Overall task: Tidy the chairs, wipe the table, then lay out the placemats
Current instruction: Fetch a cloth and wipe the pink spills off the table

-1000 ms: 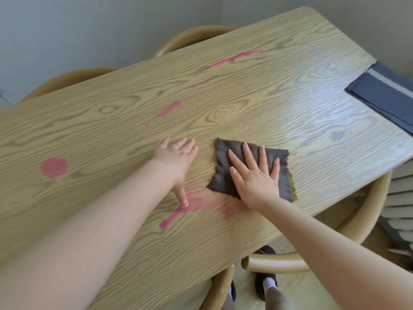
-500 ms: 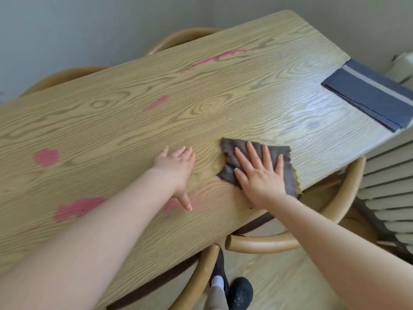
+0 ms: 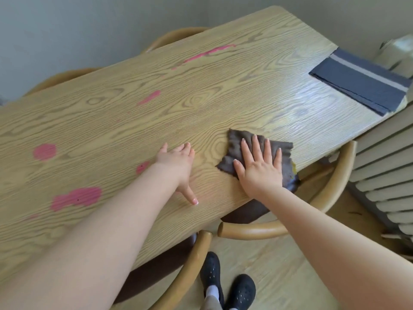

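Note:
A light wooden table (image 3: pixel 257 90) carries several pink smears (image 3: pixel 76 199), one a long streak at the far side (image 3: pixel 207 52). My right hand (image 3: pixel 259 168) presses flat, fingers spread, on a dark grey cloth (image 3: pixel 237 142) near the table's near edge. My left hand (image 3: pixel 176 162) rests flat on the bare wood to the left of the cloth, thumb pointing back toward me. A stack of dark blue placemats (image 3: pixel 357 81) with a pale stripe lies at the table's right end. Curved wooden chairs (image 3: pixel 335 186) are tucked under the near edge.
Two more chair backs (image 3: pixel 176 36) show behind the far edge, against the wall. A ribbed white radiator (image 3: pixel 386 164) stands on the right. My feet in dark shoes (image 3: pixel 239 291) are on the wooden floor below the near edge.
My right hand has slid the cloth rightward and toward the near edge, and the pink smear beneath it is gone. My view has shifted, showing more pink patches at the left.

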